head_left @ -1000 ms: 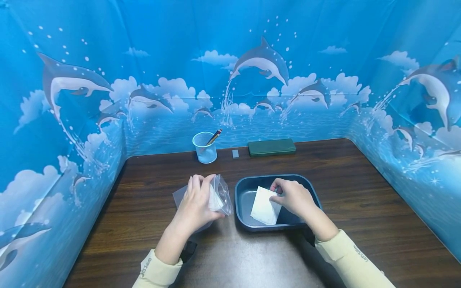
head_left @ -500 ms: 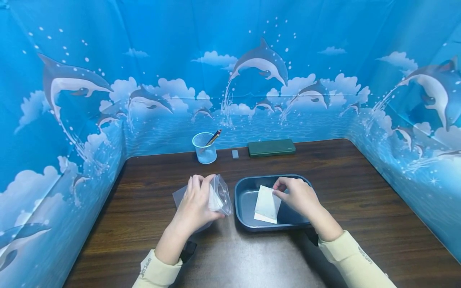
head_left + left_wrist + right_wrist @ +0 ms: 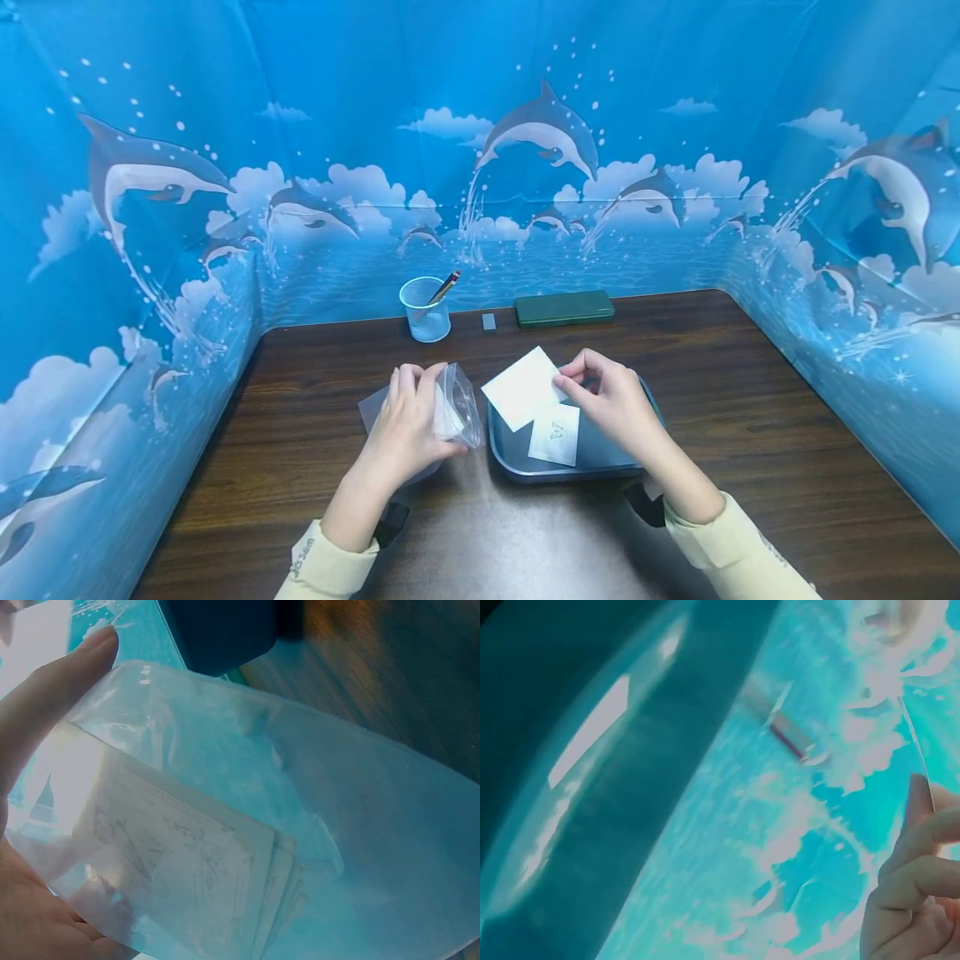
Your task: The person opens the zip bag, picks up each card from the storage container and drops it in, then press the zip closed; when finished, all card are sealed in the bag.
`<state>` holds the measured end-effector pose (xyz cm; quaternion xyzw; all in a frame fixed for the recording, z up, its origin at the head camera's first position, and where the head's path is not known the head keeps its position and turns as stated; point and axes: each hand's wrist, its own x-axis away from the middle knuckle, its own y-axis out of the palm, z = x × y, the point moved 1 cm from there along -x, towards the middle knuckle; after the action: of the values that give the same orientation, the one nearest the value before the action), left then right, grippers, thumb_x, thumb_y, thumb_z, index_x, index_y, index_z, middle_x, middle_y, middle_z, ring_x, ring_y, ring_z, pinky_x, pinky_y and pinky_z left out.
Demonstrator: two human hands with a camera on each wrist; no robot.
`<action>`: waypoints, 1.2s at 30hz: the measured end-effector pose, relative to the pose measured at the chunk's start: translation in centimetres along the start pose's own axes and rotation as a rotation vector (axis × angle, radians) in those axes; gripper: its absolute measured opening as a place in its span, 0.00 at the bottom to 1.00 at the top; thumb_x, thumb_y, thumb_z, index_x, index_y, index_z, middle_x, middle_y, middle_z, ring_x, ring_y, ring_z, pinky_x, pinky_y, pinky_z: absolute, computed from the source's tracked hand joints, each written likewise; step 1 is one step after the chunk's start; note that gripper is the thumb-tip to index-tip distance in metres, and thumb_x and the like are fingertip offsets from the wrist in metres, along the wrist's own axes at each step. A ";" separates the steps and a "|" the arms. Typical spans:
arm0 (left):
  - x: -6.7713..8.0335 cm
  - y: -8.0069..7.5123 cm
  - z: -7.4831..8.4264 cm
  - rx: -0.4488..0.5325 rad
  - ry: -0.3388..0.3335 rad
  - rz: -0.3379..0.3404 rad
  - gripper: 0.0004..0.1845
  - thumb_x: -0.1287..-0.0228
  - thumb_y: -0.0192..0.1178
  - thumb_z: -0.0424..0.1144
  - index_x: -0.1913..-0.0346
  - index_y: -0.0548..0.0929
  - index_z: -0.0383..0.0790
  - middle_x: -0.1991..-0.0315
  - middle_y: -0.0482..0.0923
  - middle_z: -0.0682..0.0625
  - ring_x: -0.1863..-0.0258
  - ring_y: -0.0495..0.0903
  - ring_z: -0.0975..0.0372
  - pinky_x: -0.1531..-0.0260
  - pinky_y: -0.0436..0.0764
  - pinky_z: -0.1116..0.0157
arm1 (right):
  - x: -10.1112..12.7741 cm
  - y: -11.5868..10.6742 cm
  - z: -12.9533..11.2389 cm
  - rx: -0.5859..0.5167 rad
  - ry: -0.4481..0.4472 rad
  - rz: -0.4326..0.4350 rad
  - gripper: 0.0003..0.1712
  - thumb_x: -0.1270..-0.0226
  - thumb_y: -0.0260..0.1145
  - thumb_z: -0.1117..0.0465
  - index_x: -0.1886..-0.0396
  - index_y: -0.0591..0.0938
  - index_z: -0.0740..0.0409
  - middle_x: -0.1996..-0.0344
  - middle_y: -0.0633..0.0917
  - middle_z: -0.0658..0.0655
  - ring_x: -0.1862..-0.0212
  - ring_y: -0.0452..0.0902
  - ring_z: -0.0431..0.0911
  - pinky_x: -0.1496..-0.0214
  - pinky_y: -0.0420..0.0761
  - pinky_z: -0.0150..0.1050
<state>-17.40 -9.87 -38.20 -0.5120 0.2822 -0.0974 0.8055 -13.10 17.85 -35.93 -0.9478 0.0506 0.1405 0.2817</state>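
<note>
The right hand pinches a white card, hiding the ten-o'clock corner of the tray; a second card lies inside toward eight. At nine, the left hand grips a clear bag of hard-to-read cards.

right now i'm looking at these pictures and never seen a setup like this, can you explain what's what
There is no machine here, just a person's two bare hands with a camera on the head and one on each wrist. The wide picture is the head camera's, looking forward and down. The left wrist camera looks at the clear bag with paper cards inside; the right one shows fingers and a card seen edge-on.

The left hand grips the bag. The right hand pinches a white card over the dark tray, where another card lies. Further back on the table are a mesh cup holding pencils, a small grey piece and a green case.
</note>
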 end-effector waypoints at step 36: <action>-0.3 -0.3 0.0 -0.011 0.014 0.040 0.63 0.75 0.84 0.53 0.32 0.61 0.37 0.48 0.65 0.40 0.50 0.63 0.52 0.54 0.78 0.55 | 2.8 3.7 -4.5 -0.355 0.005 0.118 0.04 0.38 0.67 0.70 0.65 0.81 0.66 0.86 0.76 0.58 0.87 0.69 0.46 0.87 0.62 0.32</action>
<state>-17.64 -9.85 -37.82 -0.5098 0.2986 -0.0836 0.8025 -9.97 12.23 -35.12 -0.9783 0.0814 0.1612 0.1014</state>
